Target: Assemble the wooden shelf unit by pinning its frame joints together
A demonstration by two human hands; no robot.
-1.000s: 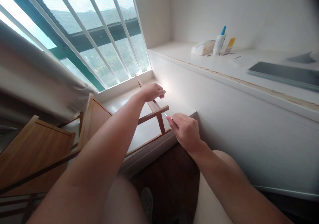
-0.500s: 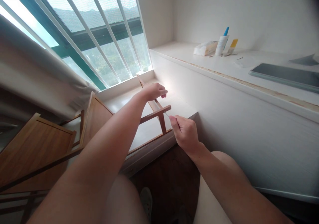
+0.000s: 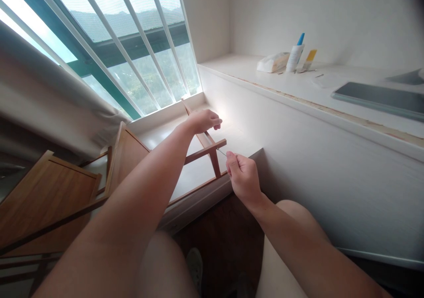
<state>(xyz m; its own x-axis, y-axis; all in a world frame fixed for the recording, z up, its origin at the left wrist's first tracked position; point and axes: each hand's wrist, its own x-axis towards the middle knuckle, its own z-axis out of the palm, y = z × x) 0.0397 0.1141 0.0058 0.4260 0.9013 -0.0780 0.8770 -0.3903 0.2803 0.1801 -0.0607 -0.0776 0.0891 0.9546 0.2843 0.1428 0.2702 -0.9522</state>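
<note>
A wooden frame (image 3: 198, 154) of thin brown bars lies on its side across the white window ledge (image 3: 192, 170), joined to brown wooden panels (image 3: 46, 196) at the left. My left hand (image 3: 203, 120) is closed over the upper bar of the frame. My right hand (image 3: 243, 176) is closed in a pinch on a thin metal tool (image 3: 221, 152), whose tip meets the end of a cross bar.
A white counter (image 3: 298, 90) runs along the right, with a tissue pack (image 3: 273, 62), two small tubes (image 3: 300, 55) and a dark tablet (image 3: 380, 97) on it. White window bars (image 3: 139, 46) and a curtain (image 3: 43, 95) fill the left. My knees and a shoe show below.
My right hand has turned a little at the wrist and shifted slightly left and down, still pinching the thin tool at the bar's end. My left hand has stayed on the frame.
</note>
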